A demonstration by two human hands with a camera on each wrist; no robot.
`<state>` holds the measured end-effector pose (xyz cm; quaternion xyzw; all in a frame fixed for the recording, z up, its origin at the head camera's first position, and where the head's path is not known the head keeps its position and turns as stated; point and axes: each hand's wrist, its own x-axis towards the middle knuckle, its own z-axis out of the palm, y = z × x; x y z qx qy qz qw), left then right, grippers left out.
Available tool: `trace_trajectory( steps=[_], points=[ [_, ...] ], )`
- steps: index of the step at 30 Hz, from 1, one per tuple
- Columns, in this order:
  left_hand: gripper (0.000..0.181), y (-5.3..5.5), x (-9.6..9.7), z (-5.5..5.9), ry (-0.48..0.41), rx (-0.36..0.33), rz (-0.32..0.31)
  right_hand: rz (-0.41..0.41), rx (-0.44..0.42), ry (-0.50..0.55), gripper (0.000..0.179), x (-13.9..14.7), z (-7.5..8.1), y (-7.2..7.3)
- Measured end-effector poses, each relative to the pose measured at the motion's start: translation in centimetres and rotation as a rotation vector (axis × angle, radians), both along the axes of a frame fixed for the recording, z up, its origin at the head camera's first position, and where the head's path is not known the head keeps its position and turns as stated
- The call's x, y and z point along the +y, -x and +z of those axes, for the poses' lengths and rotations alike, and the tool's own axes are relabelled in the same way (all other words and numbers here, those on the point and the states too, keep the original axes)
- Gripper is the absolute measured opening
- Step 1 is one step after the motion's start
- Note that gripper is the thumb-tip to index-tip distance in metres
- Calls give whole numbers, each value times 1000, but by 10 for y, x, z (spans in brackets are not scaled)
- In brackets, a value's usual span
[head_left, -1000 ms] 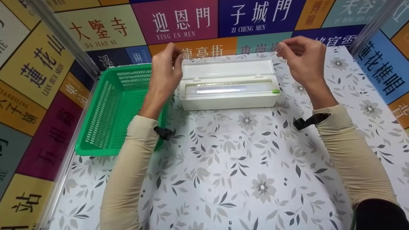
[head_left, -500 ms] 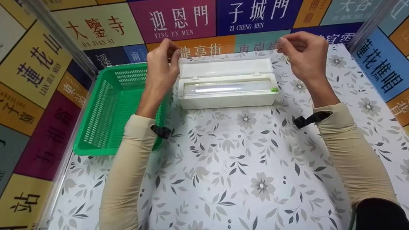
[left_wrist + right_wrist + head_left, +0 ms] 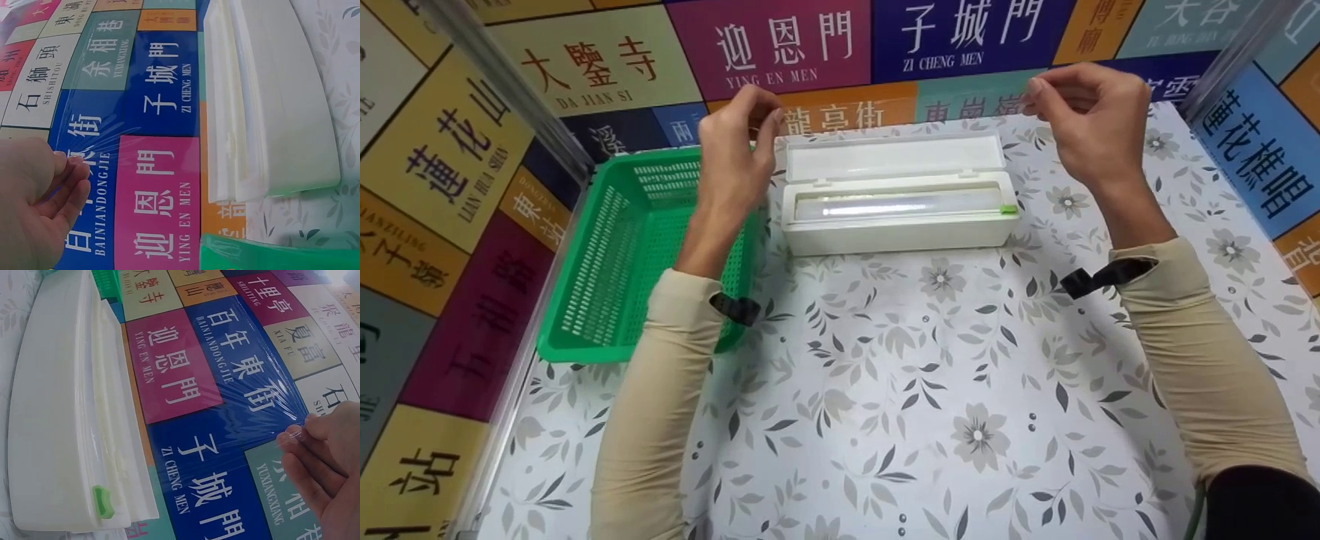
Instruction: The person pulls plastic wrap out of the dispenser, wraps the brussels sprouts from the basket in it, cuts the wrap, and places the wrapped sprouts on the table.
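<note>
A nearly invisible sheet of clear plastic wrap (image 3: 275, 402) stretches between my two raised hands, wrinkled near the fingertips. My left hand (image 3: 735, 150) pinches one corner between thumb and fingers, behind the green basket's right side. At the other side my right hand (image 3: 1099, 124) pinches another corner, beyond the right end of the white dispenser box (image 3: 900, 238). The box's lid (image 3: 894, 157) stands raised at the back. Inside lies a roll of plastic wrap (image 3: 900, 205), and a green slide cutter (image 3: 1008, 210) sits at the right end of the front edge.
To the left of the box stands a green perforated basket (image 3: 585, 352), partly hidden by my left arm. A floral-patterned cover (image 3: 885, 420) lies on the table. Panels with colourful printed signs (image 3: 607, 67) border the table at the back and sides.
My hands have risen slightly and spread a little farther apart, the left one shifting leftward and the right one rightward. Both still pinch the wrap. The box and basket stay put.
</note>
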<state>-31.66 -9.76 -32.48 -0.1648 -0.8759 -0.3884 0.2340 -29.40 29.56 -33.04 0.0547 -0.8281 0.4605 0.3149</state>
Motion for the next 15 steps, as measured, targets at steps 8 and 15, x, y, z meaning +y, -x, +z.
trace_trajectory(
  steps=[8,15],
  points=[
    [17,1,-1,5,-4,47,-11,6,14,15,22,0,10,2],
    [17,3,0,14,-15,47,1,28,46,37,21,-4,19,1]
  ],
)
